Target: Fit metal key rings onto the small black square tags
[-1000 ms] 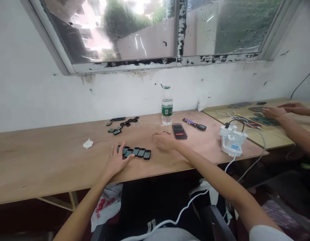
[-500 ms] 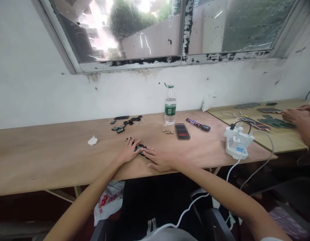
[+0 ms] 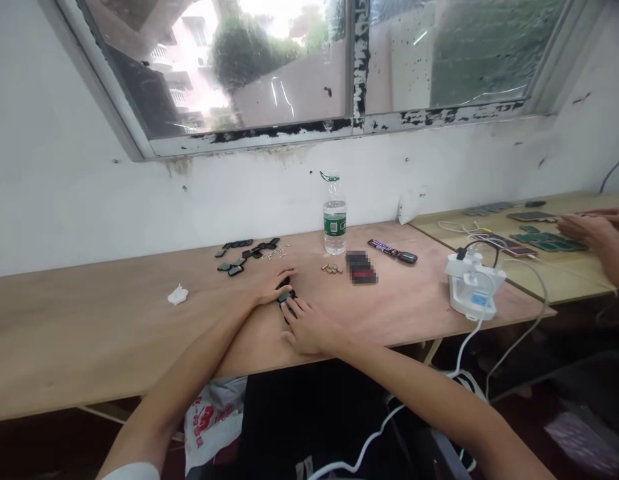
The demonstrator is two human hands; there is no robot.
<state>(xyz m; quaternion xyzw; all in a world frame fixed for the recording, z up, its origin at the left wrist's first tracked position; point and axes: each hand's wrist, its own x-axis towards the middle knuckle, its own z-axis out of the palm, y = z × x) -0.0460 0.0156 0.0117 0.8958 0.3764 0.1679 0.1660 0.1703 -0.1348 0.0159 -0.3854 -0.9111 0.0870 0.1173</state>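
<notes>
A short row of small black casings with greenish boards (image 3: 286, 297) lies on the wooden table between my hands, partly covered by fingers. My left hand (image 3: 273, 288) rests at the far-left end of the row, its thumb and stretched fingers apart on either side of a dark casing. Spread fingers of my right hand (image 3: 307, 327) touch the near-right end of the row, with the palm low over the tabletop. Beyond the hands sit more black casings (image 3: 259, 249), some green-faced casings (image 3: 232, 268) and scattered small pale pieces (image 3: 275, 254).
Brass-coloured parts (image 3: 332, 269), a blurred dark-red item (image 3: 362, 268), a water bottle (image 3: 334, 227), a snack bar (image 3: 382, 247) and a black fob (image 3: 407, 257) stand or lie rightward. A white power strip (image 3: 473, 293) trails cables. Another person's hands (image 3: 594, 230) are over green boards (image 3: 547, 239).
The row of casings has turned from roughly sideways to slanting away from me. My left hand has shifted right and farther round its end; my right hand has come nearer. The view has tilted slightly.
</notes>
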